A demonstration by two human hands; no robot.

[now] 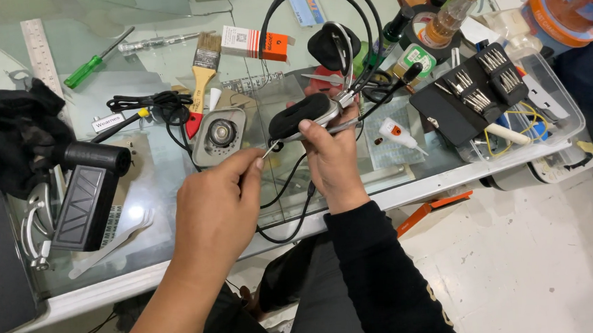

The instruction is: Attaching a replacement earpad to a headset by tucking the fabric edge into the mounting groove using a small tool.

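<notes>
Black headset [310, 113] held in right hand [334, 158]; left hand [219, 203] pinches a thin tool [269, 148] against it.

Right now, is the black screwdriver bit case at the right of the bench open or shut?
Open. The bit case lies spread flat on the clear plastic bin, its rows of silver bits exposed.
</notes>
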